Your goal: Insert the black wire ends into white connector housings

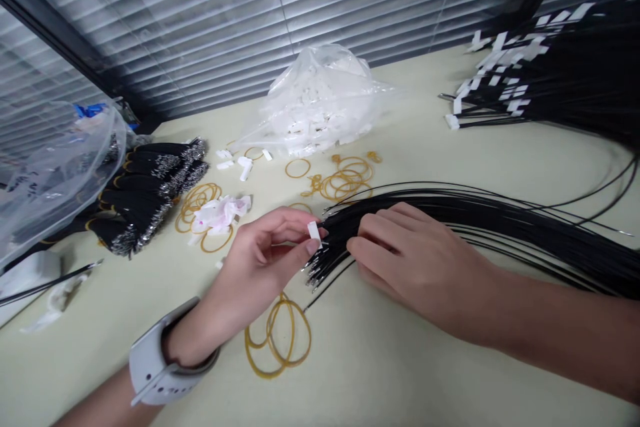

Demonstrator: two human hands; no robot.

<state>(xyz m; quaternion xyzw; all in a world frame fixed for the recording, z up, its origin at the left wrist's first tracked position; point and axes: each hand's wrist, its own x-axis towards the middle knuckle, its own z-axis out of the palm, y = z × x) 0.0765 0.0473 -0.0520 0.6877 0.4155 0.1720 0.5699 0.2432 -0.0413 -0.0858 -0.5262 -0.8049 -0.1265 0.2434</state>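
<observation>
While left hand [265, 265] pinches one connector [314, 232], right hand [415, 255] clasps one bundle [500, 217]; wires [342, 228] black

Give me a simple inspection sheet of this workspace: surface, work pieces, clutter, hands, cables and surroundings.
Surface: pale table, with things spread across it.
Work pieces: small white piece near the wire ends; clear bag of similar white pieces farther back.
Clutter: yellow rubber bands and a crumpled wrapper.
Hands: left hand pinches the white piece; right hand has its fingers curled at the wires, grip hidden.
Cables: black wires with metal ends at centre; black cables with white ends at far right; banded black bundles at left.
Surroundings: blinds behind. Other people: nothing seen.
</observation>
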